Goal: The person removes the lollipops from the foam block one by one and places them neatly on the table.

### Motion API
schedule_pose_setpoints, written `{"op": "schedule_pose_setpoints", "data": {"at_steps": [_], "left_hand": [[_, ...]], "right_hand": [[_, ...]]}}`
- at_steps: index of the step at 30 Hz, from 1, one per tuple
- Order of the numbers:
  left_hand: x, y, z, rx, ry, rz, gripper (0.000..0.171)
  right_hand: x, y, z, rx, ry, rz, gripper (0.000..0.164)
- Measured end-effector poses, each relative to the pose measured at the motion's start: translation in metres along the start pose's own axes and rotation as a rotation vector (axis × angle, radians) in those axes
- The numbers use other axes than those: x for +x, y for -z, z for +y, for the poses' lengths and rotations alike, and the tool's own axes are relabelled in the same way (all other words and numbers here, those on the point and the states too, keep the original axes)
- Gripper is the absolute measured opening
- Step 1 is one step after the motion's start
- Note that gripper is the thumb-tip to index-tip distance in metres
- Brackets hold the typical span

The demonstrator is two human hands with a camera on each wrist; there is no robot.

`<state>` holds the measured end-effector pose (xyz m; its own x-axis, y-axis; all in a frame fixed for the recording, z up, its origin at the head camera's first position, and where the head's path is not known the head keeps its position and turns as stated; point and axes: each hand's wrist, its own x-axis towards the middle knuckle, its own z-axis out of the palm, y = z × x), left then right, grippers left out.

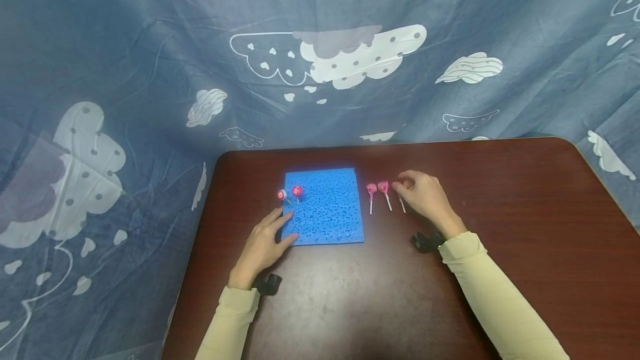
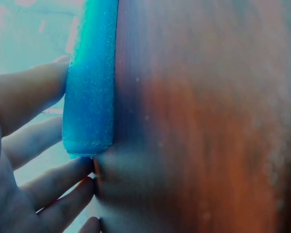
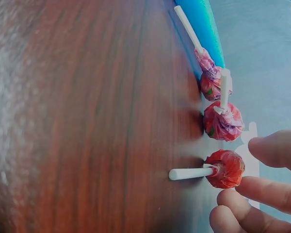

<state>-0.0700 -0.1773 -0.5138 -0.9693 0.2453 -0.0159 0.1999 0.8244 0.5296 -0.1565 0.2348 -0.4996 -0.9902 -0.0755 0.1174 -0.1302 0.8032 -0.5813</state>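
Observation:
A square blue foam block (image 1: 327, 213) lies on the table, with two lollipops standing at its upper left: a red-and-white one (image 1: 282, 195) and a red one (image 1: 297, 190). My left hand (image 1: 260, 244) rests against the block's lower left corner, fingers spread, thumb on its edge. To the right of the block lie two pink-wrapped lollipops (image 1: 371, 188) (image 1: 384, 187). My right hand (image 1: 425, 196) reaches a third, red-wrapped lollipop (image 3: 225, 169) lying beside them. In the right wrist view, the index fingertip is at its head and the thumb stands apart from it.
The dark brown wooden table (image 1: 525, 226) extends to both sides and toward me. A blue curtain (image 1: 320, 110) with white clouds hangs behind the table's back edge. Black wrist mounts (image 1: 427, 242) sit on both wrists.

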Motion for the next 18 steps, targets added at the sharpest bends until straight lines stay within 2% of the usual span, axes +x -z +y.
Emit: {"op": "schedule_pose_setpoints", "data": {"at_steps": [4,8,11,14,18], "left_hand": [[0.000,0.000,0.000,0.000,0.003,-0.002,0.065],[0.001,0.001,0.001,0.004,0.001,-0.004,0.065],[0.002,0.002,0.001,0.003,0.000,-0.004,0.065],[0.002,0.001,0.002,-0.002,-0.003,-0.002,0.065],[0.000,0.000,0.001,-0.013,-0.008,0.000,0.064]], "right_hand": [[0.001,0.001,-0.001,-0.009,-0.010,0.023,0.034],[0.004,0.004,-0.010,0.019,-0.008,0.129,0.033],[0.008,0.004,-0.025,0.074,0.011,0.187,0.034],[0.011,-0.003,-0.047,0.122,0.053,0.178,0.036],[0.012,-0.021,-0.078,0.167,0.117,0.118,0.037]]}}
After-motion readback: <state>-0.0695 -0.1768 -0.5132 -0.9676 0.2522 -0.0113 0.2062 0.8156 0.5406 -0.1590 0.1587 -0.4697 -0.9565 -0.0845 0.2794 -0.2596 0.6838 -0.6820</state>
